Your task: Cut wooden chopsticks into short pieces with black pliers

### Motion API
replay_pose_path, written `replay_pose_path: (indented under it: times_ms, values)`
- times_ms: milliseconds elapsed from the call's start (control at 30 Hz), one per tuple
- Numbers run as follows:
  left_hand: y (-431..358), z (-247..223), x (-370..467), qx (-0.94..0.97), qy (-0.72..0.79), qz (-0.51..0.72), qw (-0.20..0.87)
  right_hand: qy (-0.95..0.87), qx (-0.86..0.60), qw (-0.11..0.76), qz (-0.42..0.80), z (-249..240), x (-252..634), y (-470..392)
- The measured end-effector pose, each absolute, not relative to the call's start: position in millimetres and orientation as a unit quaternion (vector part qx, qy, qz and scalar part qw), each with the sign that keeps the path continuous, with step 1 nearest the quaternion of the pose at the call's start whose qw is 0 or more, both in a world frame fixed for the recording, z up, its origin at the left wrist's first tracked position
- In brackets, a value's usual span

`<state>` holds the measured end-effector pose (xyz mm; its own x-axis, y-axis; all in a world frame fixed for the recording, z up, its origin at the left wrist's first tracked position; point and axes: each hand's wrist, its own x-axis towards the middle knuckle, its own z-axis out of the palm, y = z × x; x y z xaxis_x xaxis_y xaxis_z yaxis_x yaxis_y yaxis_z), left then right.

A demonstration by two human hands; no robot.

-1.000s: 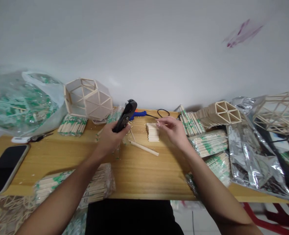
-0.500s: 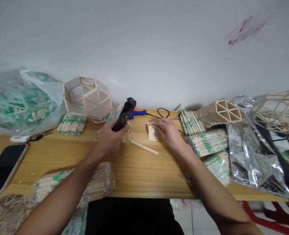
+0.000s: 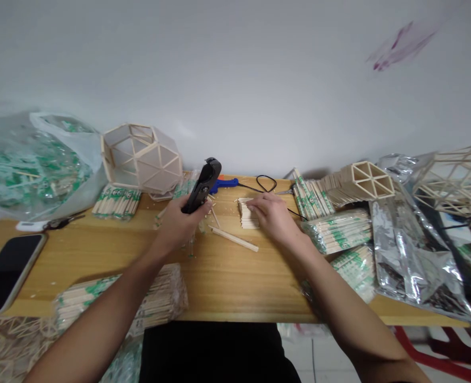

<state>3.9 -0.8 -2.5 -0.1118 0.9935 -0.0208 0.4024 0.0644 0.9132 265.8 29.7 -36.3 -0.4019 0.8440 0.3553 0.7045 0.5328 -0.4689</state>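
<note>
Phone (image 3: 12,274) and bagged sticks (image 3: 341,232) flank the left hand (image 3: 179,221), clenching a black tool (image 3: 202,186)

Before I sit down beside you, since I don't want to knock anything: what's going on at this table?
The left hand holds a black tool above the table. The right hand has its fingers at a row of short sticks. Longer sticks lie between the hands, and a blue tool lies behind them.
</note>
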Motion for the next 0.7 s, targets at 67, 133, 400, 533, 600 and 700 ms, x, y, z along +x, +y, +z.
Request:
replay_pose_path:
  times_ms: [67, 133, 400, 533, 600, 700]
  values:
    - [-1, -3, 4, 0.551, 0.629, 0.403, 0.372, -0.824, -0.47, 0.289, 0.127, -33, 265, 29]
    - [0, -4, 4, 0.541, 0.625, 0.413, 0.382, -0.817, -0.468, 0.307, 0.138, -28, 262, 25]
    - [2, -4, 8, 0.469, 0.577, 0.461, 0.484, -0.703, -0.407, 0.341, 0.473, -19, 222, -5]
    - [0, -4, 9, 0.477, 0.568, 0.459, 0.49, -0.613, -0.391, 0.365, 0.581, -25, 212, -9]
    - [0, -6, 9, 0.484, 0.572, 0.454, 0.483, -0.591, -0.392, 0.372, 0.599, -25, 214, -8]
    - [1, -5, 7, 0.491, 0.572, 0.467, 0.463, -0.599, -0.421, 0.375, 0.568, -23, 219, -6]
